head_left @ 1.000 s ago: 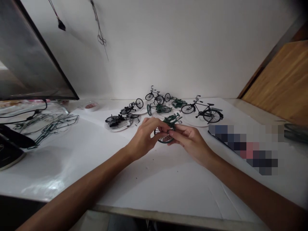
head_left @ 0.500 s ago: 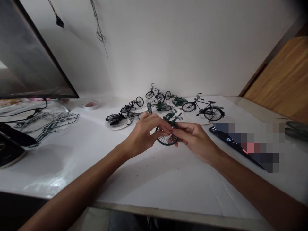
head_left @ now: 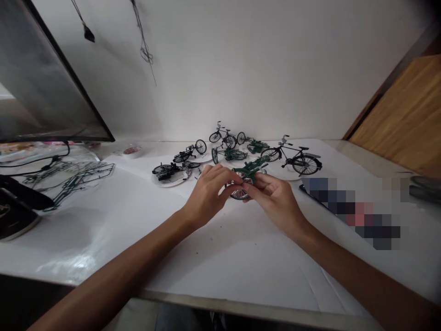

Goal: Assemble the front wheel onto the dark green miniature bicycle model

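Both my hands meet over the middle of the white table [head_left: 241, 257], pinched on a small green model bicycle [head_left: 246, 174]. My left hand [head_left: 210, 193] grips it from the left, fingers curled round the wheel and frame. From the right, my right hand [head_left: 275, 197] pinches the same model with thumb and fingertips. Its spoked wheel [head_left: 238, 193] shows between my fingers and the green frame sticks up behind them.
Several more model bicycles lie beyond my hands, among them a black one [head_left: 292, 158] on a white disc and a dismantled one [head_left: 170, 172]. Green plastic part frames [head_left: 79, 177] lie at the left under a monitor [head_left: 44, 87]. A dark phone [head_left: 344, 207] lies at the right.
My hands have turned the green model slightly and drawn it a little lower between my fingers. Both grips have stayed closed on it.
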`<state>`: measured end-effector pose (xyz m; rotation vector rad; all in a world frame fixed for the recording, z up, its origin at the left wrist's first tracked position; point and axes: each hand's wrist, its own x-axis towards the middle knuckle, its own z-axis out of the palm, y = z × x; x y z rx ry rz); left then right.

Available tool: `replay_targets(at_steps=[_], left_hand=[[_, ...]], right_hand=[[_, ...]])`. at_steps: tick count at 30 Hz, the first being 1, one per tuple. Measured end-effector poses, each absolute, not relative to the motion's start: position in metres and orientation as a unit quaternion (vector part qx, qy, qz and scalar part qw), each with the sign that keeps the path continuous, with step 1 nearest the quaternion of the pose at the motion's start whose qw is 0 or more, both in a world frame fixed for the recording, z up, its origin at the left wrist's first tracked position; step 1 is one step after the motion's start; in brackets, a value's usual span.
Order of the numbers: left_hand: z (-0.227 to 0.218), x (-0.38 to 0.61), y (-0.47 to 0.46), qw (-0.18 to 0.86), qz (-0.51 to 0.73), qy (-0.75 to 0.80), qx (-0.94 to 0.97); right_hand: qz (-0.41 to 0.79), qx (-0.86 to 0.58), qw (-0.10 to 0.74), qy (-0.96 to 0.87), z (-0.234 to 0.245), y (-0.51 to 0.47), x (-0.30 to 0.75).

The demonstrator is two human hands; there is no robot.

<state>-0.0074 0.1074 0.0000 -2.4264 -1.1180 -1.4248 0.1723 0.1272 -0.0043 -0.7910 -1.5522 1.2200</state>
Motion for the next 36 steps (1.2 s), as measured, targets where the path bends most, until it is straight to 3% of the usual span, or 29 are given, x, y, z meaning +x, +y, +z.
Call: replay_targets(at_steps=[12, 20, 27, 32, 36], left_hand=[[0.006, -0.013, 0.106, 0.069, -0.457, -0.310, -0.831], [0.017, -0.016, 0.097, 0.082, -0.379, -0.270, -0.881], [0.012, -0.012, 0.103, -0.078, -0.559, -0.366, -0.740], [0.006, -0.004, 0.103, -0.297, -0.558, -0.394, -0.668], [0.006, 0.000, 0.100, -0.352, -0.558, -0.382, -0.647]], right_hand=[[0.547, -0.319, 0.470, -0.615, 0.004, 0.127, 0.179], [0.560, -0.330, 0.372, -0.663, 0.016, 0.129, 0.190], [0.574, -0.312, 0.437, -0.618, 0.011, 0.135, 0.191], [0.563, -0.288, 0.464, -0.621, 0.006, 0.136, 0.190], [0.551, -0.279, 0.473, -0.629, 0.003, 0.136, 0.189]])
